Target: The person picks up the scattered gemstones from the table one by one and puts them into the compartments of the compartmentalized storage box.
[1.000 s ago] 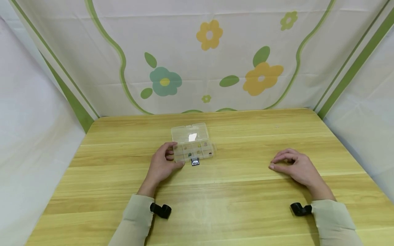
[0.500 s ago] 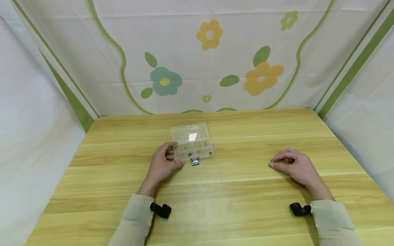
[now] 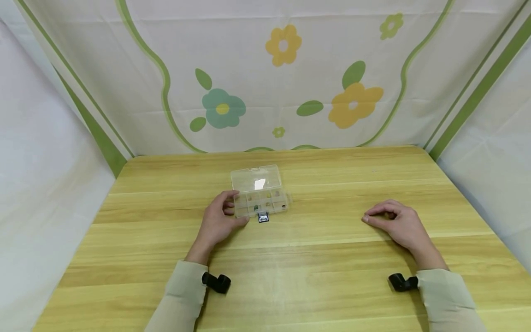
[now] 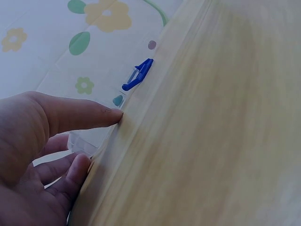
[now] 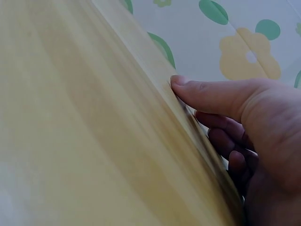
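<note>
A clear plastic compartment box (image 3: 259,204) lies on the table left of centre, its transparent lid (image 3: 256,179) swung up at the back. Several small coloured pieces sit in its compartments. My left hand (image 3: 217,219) holds the box's left end, thumb at the front edge and index finger at the back corner. A small blue-framed piece (image 3: 263,216) is at the box's front edge; in the left wrist view this blue piece (image 4: 138,75) stands out beyond the thumb. Far to the right, my right hand (image 3: 394,223) rests on the table with fingers loosely curled, thumb and index tips together; nothing shows between them.
The wood-grain table (image 3: 315,276) runs back to a white flowered cloth (image 3: 257,124). More cloth hangs at the left and right sides. A tiny pale speck (image 3: 374,171) lies near the back right of the table.
My right hand has shifted very slightly to the left. The left hand and the box stay where they were.
</note>
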Demonstrator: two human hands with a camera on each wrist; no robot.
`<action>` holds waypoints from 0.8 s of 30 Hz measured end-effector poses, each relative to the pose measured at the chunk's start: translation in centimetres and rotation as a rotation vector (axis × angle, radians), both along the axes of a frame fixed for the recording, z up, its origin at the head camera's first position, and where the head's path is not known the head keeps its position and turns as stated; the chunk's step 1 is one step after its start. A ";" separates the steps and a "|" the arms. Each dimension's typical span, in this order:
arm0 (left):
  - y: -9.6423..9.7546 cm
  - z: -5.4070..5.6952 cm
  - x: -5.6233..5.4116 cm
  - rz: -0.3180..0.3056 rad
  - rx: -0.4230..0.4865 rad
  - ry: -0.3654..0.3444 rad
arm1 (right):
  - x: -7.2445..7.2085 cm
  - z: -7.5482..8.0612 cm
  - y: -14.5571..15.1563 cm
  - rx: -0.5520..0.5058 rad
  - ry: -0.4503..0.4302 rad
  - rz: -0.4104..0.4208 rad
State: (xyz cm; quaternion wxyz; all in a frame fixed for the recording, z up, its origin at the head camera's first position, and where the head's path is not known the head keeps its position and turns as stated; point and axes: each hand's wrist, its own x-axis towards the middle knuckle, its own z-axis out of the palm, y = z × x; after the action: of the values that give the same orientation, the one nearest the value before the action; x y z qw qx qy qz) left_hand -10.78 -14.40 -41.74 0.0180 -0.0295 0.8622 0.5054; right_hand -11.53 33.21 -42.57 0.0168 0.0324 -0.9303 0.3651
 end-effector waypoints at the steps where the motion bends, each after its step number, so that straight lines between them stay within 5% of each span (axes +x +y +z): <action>1: 0.1 0.0 0.0 -0.001 0.001 0.000 | 0.0 0.0 0.0 0.001 -0.001 -0.005; 24: -0.1 0.1 0.0 -0.003 0.003 -0.009 | -0.2 1.3 -1.9 0.013 -0.101 -0.053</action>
State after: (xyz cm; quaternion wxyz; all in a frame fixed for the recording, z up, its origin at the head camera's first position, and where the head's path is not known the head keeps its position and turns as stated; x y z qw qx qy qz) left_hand -10.79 -14.51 -41.62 0.0228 -0.0305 0.8614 0.5065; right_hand -11.77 31.26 -41.26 -0.0210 -0.0106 -0.9328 0.3596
